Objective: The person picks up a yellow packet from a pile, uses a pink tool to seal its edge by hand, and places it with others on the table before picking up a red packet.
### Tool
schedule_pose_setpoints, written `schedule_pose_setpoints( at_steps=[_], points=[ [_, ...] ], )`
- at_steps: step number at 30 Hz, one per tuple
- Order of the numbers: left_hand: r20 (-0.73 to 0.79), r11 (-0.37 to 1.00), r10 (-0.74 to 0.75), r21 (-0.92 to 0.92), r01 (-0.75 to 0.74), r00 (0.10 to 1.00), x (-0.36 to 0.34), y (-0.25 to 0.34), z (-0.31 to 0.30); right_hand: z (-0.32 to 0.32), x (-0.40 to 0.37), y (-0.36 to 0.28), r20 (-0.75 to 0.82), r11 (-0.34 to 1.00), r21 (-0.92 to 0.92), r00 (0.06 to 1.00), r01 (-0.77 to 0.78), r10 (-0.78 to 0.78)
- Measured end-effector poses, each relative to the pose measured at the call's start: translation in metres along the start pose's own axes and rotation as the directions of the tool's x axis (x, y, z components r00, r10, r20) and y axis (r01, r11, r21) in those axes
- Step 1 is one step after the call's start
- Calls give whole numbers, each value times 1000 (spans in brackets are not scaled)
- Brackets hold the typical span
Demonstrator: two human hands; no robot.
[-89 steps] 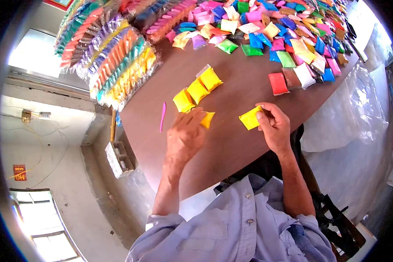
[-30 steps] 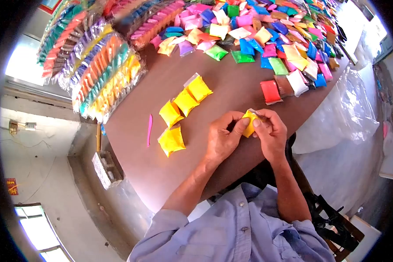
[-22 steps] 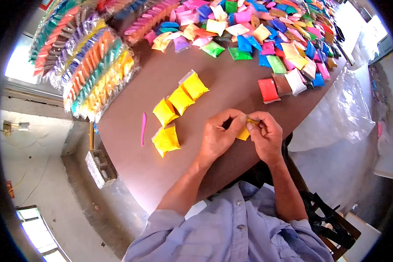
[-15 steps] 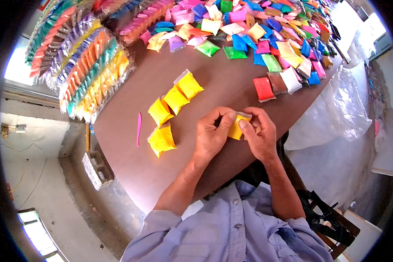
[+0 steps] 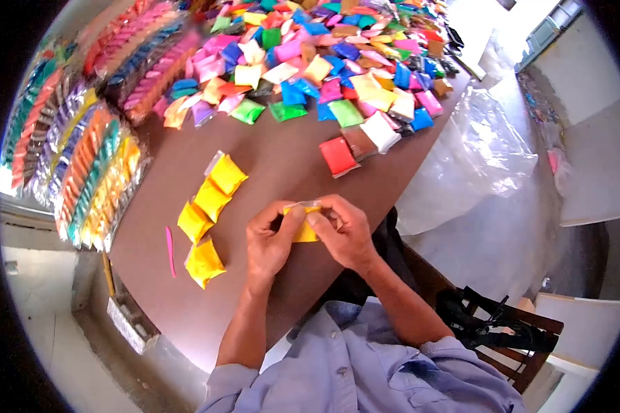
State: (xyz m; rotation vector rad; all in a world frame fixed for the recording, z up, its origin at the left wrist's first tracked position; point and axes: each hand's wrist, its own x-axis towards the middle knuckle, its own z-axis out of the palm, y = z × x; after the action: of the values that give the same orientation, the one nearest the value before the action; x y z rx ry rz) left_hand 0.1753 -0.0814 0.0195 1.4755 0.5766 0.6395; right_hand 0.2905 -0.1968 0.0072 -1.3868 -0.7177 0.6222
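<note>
You hold a small yellow packet (image 5: 304,231) with both hands, just to the right of the row of yellow packets (image 5: 210,199) that lies on the brown table (image 5: 282,155). Your left hand (image 5: 269,242) is closed on the left side of the packet, with thumb and fingers pinching it. Your right hand (image 5: 346,233) is closed on its upper edge, where a clear strip of the bag shows. I cannot tell if the packet touches the table.

A thin pink stick (image 5: 170,242) lies just left of the row, apart from it. A red packet (image 5: 338,154) lies to the right of the row and farther from you. The big heap of coloured packets (image 5: 310,62) lies well beyond the row. Long wrapped bundles (image 5: 76,172) lie left of the row, at the table edge.
</note>
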Motion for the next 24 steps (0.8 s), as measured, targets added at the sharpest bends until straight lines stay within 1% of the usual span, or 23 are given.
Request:
schedule_pose_setpoints(
  at_steps=[1, 2, 3, 4, 5, 7, 8, 10, 11, 13, 14, 16, 17, 19, 22, 24],
  points=[
    [-15, 999, -10, 43, 11, 1000, 0, 1, 0, 0, 0, -5, 7, 999, 41, 1000, -27, 27],
    [-6, 999, -2, 38, 2, 1000, -2, 2, 1, 0, 0, -8, 17, 995, 84, 998, -55, 54],
    [-11, 997, 7, 72, -7, 1000, -3, 2, 1, 0, 0, -5, 9, 996, 77, 999, -50, 50],
    [-16, 994, 18, 107, -16, 1000, -4, 3, 2, -1, 0, -3, 1, 996, 73, 999, -42, 42],
    [-8, 994, 25, 104, -24, 1000, -5, 3, 2, -1, 0, -1, -3, 999, 48, 1000, -15, 15],
    [-12, 987, -35, 156, 36, 999, -4, 4, 3, 1, 0, 7, -25, 998, 21, 998, 58, -58],
    [-5, 988, -25, 154, 25, 1000, -4, 5, 4, 1, -1, 8, -30, 998, 17, 997, 68, -68],
    [-6, 998, -27, 57, 28, 1000, -3, 6, 6, 1, -1, 7, -45, 998, 48, 998, 47, -45],
    [0, 998, -18, 55, 18, 1000, -3, 7, 7, 0, -1, 6, -50, 997, 44, 997, 57, -55],
    [-30, 998, -59, 26, 60, 998, -3, 10, 9, 0, -2, 6, -66, 999, 29, 997, 40, -38],
    [-26, 998, -53, 25, 53, 998, -3, 12, 9, 0, -2, 6, -74, 999, 22, 997, 29, -28],
    [-9, 988, -48, 148, 49, 999, -4, 14, 8, -2, -2, 0, -79, 999, 32, 997, 21, -18],
    [-7, 988, -44, 149, 44, 999, -4, 14, 6, -2, -2, -3, -81, 999, 42, 997, 6, -3],
    [47, 977, 4, 215, -14, 999, -3, 14, 4, -2, -2, 1, -79, 999, 34, 997, 26, -23],
    [42, 980, -21, 199, 12, 999, -4, 15, 2, -1, -2, 3, -75, 999, 6, 996, 41, -40],
    [23, 986, -6, 166, 2, 1000, -5, 18, 8, 0, -2, 6, -72, 999, -16, 997, 39, -40]
  ],
)
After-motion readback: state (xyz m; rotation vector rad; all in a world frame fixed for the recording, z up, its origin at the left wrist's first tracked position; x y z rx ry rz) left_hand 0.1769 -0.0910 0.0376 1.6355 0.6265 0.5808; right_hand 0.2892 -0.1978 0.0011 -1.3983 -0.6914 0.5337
